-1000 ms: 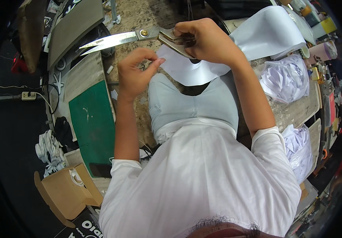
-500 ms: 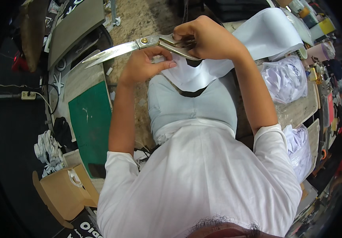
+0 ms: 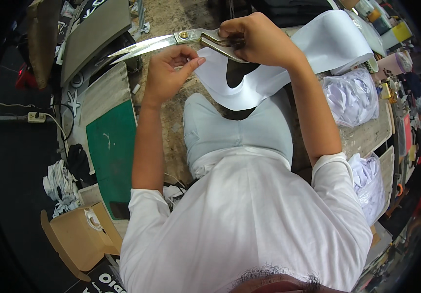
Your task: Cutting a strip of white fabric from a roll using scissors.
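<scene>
The right hand (image 3: 264, 41) is clamped around the handles of the shears (image 3: 171, 41), whose long blades lie closed and point off to the left above the table (image 3: 171, 122). The left hand (image 3: 169, 73) sits just below the blades, thumb and fingers pinched on the left edge of the white sheet (image 3: 269, 83). The two hands are near each other but apart, with the sheet's edge between them. The sheet is a broad curved band with a dark cut-out in its middle; it runs from the left hand under the right wrist and up to the right, over the person's lap. Right of it lie bags of white scraps (image 3: 352, 95). Left of the left forearm, a green mat (image 3: 113, 151) rests on the table, and a cardboard box (image 3: 76, 234) stands open lower left.
</scene>
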Motion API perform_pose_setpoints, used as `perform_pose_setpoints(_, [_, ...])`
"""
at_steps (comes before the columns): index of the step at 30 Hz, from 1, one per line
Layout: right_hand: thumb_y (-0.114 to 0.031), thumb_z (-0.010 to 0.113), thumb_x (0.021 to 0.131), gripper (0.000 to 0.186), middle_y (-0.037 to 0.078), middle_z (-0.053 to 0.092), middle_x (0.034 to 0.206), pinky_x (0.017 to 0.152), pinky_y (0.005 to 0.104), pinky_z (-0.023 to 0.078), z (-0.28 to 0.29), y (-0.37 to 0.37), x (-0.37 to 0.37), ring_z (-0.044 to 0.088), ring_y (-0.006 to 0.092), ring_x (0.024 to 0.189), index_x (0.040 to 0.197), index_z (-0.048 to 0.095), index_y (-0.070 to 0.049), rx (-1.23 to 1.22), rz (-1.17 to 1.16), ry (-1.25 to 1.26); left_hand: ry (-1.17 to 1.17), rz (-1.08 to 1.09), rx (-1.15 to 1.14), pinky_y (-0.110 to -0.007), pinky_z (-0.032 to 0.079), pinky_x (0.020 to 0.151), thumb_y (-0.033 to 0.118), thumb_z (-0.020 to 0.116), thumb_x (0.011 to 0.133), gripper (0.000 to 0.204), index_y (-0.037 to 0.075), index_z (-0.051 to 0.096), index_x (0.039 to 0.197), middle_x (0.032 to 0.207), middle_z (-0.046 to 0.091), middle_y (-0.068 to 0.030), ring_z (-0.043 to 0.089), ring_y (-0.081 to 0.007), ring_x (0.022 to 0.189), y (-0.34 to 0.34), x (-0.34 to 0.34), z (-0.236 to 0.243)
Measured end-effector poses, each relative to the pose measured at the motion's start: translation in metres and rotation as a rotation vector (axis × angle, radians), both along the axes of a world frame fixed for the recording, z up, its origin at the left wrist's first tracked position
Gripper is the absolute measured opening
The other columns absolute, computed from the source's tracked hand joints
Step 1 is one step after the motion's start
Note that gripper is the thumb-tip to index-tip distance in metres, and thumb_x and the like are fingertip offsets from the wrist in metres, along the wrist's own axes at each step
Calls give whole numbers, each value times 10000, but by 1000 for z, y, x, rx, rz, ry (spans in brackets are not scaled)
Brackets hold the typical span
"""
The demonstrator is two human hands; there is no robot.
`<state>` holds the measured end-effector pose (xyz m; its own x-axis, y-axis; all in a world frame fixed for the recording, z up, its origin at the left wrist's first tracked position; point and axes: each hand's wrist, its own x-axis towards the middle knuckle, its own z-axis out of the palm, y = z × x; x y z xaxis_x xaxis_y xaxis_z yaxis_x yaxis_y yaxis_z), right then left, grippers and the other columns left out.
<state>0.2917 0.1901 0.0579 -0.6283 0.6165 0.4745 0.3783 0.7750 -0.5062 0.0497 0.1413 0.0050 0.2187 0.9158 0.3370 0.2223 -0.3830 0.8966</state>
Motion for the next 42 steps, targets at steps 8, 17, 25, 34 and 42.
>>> perform_pose_setpoints(8, [5,767,638,360,161,709,882,736,354,543,-1,2,0,689,321,790,989,689,-8,-17,-46,64,-103,23,23,-183,473,670,18,720,886,95,-21,658,946,825,660,-1,576,-37,731,-2,0,-7])
perform_pose_setpoints(17, [-48,736,667,268,219,666,792,685,365,527,22,-8,-4,665,347,718,912,666,36,-120,11,96,-66,-218,-225,-225,504,797,-7,712,862,343,-21,609,1189,946,665,-39,624,-92,864,5,-5,8])
perform_pose_setpoints(25, [-10,727,678,305,186,702,859,739,358,542,16,-5,-25,696,316,782,980,687,3,-97,40,47,309,49,-124,-295,513,759,104,814,776,257,4,730,999,912,734,-46,646,-113,815,5,17,28])
perform_pose_setpoints(34, [19,810,757,279,-15,674,880,721,223,476,-128,22,-23,593,49,791,919,587,-23,-1000,429,410,33,-26,-202,-218,499,630,149,783,855,216,-33,748,965,812,728,-36,645,-72,696,-6,-17,46])
perform_pose_setpoints(42, [94,747,742,260,-50,580,753,563,214,379,-172,-7,-11,509,41,683,930,606,-16,-1013,328,585,244,-82,-301,-233,513,692,93,754,861,217,-45,730,1027,862,730,-60,654,-93,745,-7,-63,84])
